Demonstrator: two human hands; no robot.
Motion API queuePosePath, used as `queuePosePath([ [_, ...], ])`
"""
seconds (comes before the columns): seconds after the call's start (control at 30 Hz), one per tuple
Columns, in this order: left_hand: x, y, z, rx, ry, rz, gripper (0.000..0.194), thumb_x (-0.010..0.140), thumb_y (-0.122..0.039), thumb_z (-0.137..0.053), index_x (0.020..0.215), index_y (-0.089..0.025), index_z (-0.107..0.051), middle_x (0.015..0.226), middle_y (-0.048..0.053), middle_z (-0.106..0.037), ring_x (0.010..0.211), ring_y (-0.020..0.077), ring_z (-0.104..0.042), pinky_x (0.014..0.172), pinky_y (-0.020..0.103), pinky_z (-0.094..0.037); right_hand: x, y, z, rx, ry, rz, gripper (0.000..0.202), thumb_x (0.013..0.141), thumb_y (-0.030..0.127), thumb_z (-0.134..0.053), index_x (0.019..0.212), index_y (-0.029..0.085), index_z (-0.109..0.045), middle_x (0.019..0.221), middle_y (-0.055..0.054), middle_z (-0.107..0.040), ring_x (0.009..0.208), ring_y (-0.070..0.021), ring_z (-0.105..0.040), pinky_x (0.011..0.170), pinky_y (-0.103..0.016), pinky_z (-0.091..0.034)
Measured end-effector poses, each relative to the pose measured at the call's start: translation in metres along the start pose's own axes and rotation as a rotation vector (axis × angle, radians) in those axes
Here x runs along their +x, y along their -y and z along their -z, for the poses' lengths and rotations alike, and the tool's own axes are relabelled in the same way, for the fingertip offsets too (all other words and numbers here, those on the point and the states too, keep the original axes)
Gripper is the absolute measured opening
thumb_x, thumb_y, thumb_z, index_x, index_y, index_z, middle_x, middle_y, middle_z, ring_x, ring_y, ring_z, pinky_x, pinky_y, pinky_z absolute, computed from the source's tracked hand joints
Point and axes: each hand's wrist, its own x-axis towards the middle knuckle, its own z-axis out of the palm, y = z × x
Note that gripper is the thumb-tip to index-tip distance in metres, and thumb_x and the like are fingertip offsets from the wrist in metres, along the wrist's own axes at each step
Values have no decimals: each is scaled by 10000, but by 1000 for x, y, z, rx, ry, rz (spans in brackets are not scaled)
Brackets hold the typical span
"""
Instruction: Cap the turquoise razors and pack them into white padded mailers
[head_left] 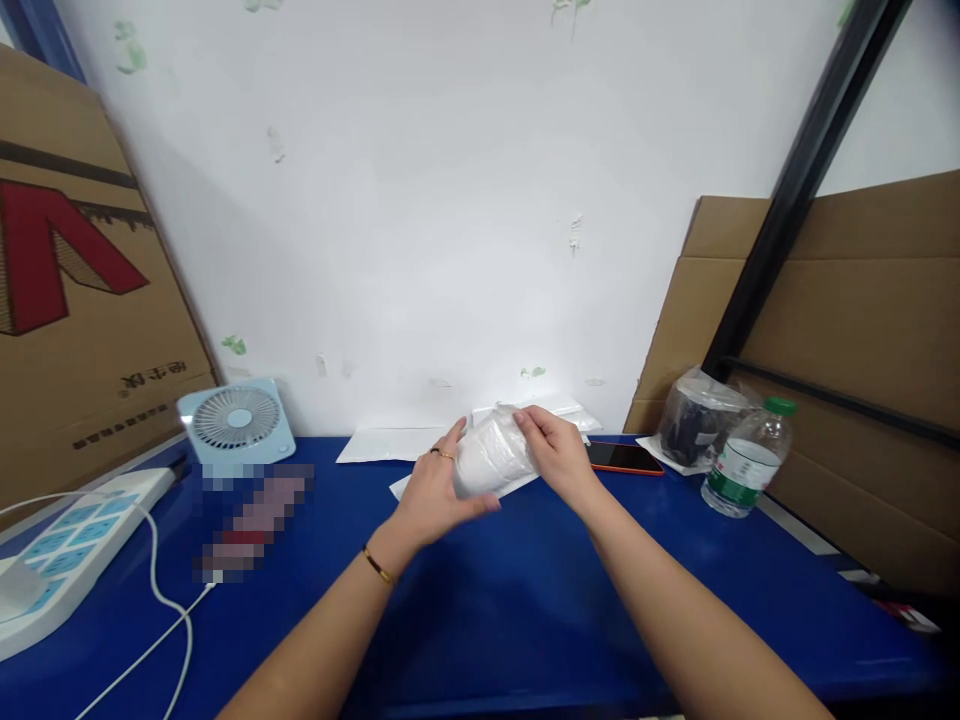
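Observation:
In the middle of the blue table, a white rounded item in a crinkled clear plastic bag [495,455] is held between my hands. My left hand [431,490], wearing a ring and a bracelet, cups its left side with the thumb stretched along the near edge. My right hand [559,455] pinches the bag's upper right edge between thumb and fingers. What exactly the bag contains cannot be made out. Flat white packets [382,444] lie behind and partly under it, against the wall. A phone with an orange-red edge [626,458] lies just right of my right hand.
On the left are a light blue fan [240,420], a blurred-out object [255,525] with a white cable, and a white power strip [82,545]. A green-capped bottle [746,460] and a bagged dark cup-like item [690,420] stand right. Cardboard [870,370] flanks the table.

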Motion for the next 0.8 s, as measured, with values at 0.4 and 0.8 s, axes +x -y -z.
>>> queuePosePath([
  [0.4,44,-73,26,672,397,-394,458,680,-107,-570,1122,-225,-557,899,89,-613,900,243,-531,785,370,-302,-87,-68,-24,1125,-509,-1030,153,769,303,-511,842,185,-574,706,-31,-674,642,-200,-640,549,-305,-500],
  [0.8,62,-120,49,754,483,-375,114,669,-117,-617,762,-182,-633,846,101,-646,899,245,-543,834,379,-281,-100,-81,-49,1003,-473,-969,180,822,332,-400,778,200,-514,630,-41,-630,607,-201,-653,514,-348,-535],
])
